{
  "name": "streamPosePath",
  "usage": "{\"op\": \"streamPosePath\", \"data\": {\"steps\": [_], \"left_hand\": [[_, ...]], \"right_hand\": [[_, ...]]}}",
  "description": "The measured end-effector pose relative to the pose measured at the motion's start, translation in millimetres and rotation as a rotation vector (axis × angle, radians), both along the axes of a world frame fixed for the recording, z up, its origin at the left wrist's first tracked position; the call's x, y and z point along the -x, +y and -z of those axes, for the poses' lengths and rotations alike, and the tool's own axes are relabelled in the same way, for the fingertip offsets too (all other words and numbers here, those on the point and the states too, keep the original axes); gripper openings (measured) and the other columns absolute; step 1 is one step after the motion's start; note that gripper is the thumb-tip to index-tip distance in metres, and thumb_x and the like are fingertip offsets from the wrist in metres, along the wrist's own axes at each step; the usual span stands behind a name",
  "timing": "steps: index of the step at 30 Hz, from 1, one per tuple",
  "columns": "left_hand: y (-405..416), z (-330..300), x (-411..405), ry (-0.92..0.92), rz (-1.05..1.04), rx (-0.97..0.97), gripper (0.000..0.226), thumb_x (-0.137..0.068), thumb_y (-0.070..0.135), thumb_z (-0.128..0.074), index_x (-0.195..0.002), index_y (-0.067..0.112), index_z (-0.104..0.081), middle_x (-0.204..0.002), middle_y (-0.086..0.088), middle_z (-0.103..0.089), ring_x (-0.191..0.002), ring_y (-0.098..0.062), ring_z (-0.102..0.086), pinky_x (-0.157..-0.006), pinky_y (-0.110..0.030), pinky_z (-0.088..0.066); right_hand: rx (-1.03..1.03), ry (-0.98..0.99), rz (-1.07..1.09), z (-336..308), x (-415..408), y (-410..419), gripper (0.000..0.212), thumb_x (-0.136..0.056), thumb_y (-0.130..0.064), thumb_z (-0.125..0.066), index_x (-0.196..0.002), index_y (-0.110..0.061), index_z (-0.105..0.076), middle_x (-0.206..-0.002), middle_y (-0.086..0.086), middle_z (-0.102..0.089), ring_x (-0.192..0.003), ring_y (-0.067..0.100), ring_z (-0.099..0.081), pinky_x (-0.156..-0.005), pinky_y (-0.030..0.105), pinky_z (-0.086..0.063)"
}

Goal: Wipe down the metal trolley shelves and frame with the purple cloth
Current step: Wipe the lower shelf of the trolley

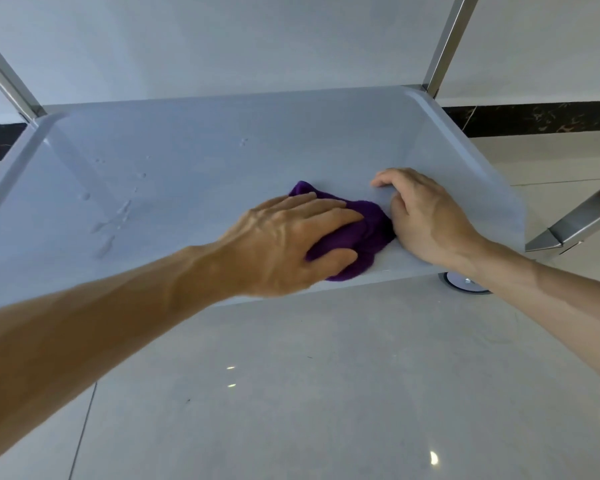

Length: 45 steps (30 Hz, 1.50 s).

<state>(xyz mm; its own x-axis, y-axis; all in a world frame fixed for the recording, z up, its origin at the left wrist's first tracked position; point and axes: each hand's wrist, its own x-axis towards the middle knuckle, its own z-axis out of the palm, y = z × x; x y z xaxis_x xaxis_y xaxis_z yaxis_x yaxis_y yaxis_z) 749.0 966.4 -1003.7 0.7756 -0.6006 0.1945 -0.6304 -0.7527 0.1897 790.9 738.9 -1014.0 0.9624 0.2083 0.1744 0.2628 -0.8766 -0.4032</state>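
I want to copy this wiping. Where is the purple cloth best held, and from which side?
Hold the purple cloth by its bunched top, coming from above. It lies crumpled on the flat shelf, so the left hand has its grip there, fingers curled round it.

A pale, glossy tiled floor (291, 393) with bright light spots lay below, meeting a white wall (534, 46) along a dark marbled skirting strip (534, 117).
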Motion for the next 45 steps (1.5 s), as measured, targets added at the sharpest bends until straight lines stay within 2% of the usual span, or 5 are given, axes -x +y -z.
{"op": "streamPosePath", "data": {"steps": [9, 15, 26, 37, 45], "left_hand": [[123, -4, -76, 0.21, -0.682, 0.039, 0.05, -0.092, 0.066, -0.041, -0.134, 0.04, -0.044, -0.138, -0.001, -0.052, -0.12, -0.031, -0.05, -0.095, -0.043, -0.041], [93, -1, -107, 0.144, -0.823, 0.058, 0.052, -0.092, 0.063, -0.037, -0.135, 0.035, -0.046, -0.141, -0.001, -0.051, -0.124, -0.035, -0.049, -0.09, -0.042, -0.037], [0, 5, -133, 0.023, -0.317, -0.026, 0.048, -0.092, 0.062, -0.037, -0.139, 0.051, -0.037, -0.147, 0.012, -0.046, -0.129, -0.028, -0.047, -0.096, -0.042, -0.037], [126, 0, -190, 0.144, -1.072, 0.011, 0.072, -0.089, 0.071, -0.04, -0.139, 0.019, -0.04, -0.139, -0.019, -0.046, -0.128, -0.046, -0.042, -0.104, -0.053, -0.036], [15, -11, -196, 0.134, -0.553, 0.04, 0.058, -0.091, 0.063, -0.045, -0.144, 0.041, -0.036, -0.149, -0.002, -0.046, -0.132, -0.032, -0.047, -0.101, -0.037, -0.036]], "right_hand": [[0.04, -0.011, 0.011, -3, -5, 2, 0.036, -0.093, -0.005, -0.041, -0.123, -0.017, -0.057, -0.132, -0.003, -0.058, -0.123, 0.022, -0.05, -0.103, 0.035, -0.039], [0.102, -0.095, -0.028, 1, -29, 33, 0.026, -0.096, -0.009, -0.046, -0.118, -0.003, -0.058, -0.124, 0.011, -0.061, -0.119, 0.031, -0.053, -0.105, 0.038, -0.036], [0.059, -0.127, -0.004, 15, -29, 32, 0.028, -0.096, -0.01, -0.046, -0.121, -0.008, -0.058, -0.133, 0.006, -0.057, -0.127, 0.026, -0.048, -0.11, 0.035, -0.031], [0.14, -0.174, 0.009, 18, -25, 36, 0.025, -0.097, -0.009, -0.048, -0.119, -0.006, -0.059, -0.13, 0.01, -0.058, -0.125, 0.03, -0.051, -0.108, 0.039, -0.035], [0.182, -0.208, 0.012, 19, -21, 40, 0.027, -0.095, -0.008, -0.048, -0.12, -0.004, -0.059, -0.127, 0.011, -0.058, -0.121, 0.032, -0.053, -0.105, 0.042, -0.039]]}}
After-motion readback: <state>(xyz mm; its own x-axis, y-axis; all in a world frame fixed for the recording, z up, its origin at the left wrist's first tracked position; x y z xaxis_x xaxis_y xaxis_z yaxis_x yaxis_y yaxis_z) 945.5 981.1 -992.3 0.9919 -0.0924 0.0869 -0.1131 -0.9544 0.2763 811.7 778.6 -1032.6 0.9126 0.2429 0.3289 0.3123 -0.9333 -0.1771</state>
